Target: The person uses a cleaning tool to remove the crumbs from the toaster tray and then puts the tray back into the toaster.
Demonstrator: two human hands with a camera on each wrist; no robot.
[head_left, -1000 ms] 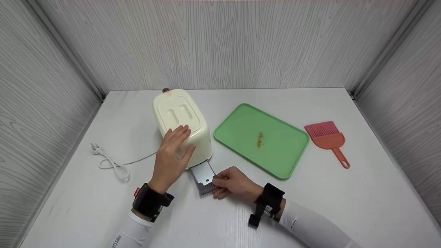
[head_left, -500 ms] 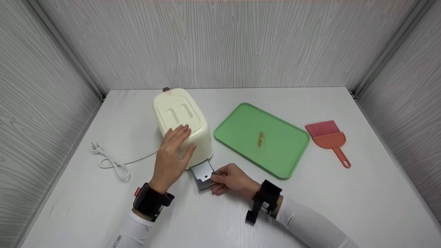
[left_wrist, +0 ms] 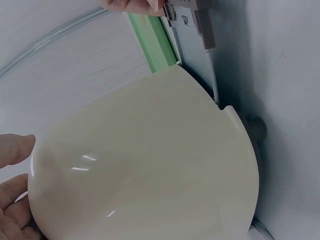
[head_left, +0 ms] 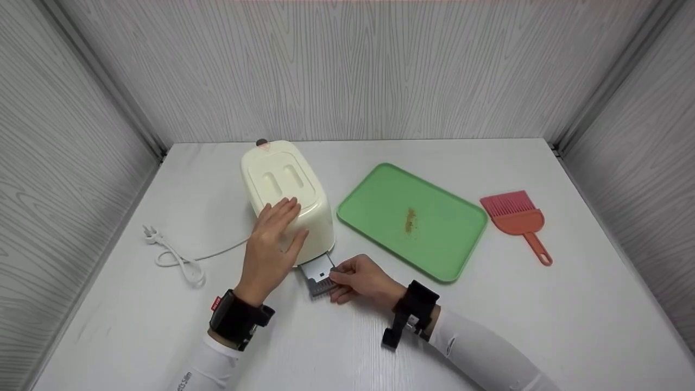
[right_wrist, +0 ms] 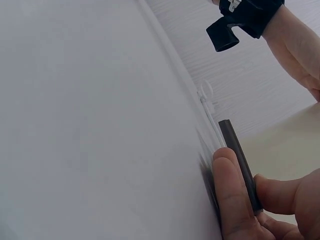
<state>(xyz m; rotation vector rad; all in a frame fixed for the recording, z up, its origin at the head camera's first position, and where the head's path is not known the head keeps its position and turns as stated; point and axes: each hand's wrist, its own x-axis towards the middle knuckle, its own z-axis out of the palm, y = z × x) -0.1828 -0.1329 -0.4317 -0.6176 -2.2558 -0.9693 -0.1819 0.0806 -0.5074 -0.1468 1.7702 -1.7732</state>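
A cream toaster (head_left: 312, 231) with a lid over its top stands left of centre in the head view. My left hand (head_left: 270, 247) rests on its near end with fingers straight across the top edge. Out of the toaster's lower near end sticks a metal crumb tray (head_left: 316, 267) with a grey slotted handle. My right hand (head_left: 365, 279) pinches the right corner of that handle between thumb and fingers. In the right wrist view the dark handle edge (right_wrist: 240, 162) sits between thumb and fingers. The tray's inner part is hidden inside the toaster.
Right of the toaster lies a green tray (head_left: 374, 190) with a small patch of brown crumbs (head_left: 410, 221). Farther right is an orange dustpan (head_left: 518, 221) with a pink brush (head_left: 509, 203). A white power cord with its plug (head_left: 153, 234) lies at the left.
My right hand has pushed the crumb tray a little farther into the toaster, so less of it sticks out. The left hand and toaster have stayed in place.
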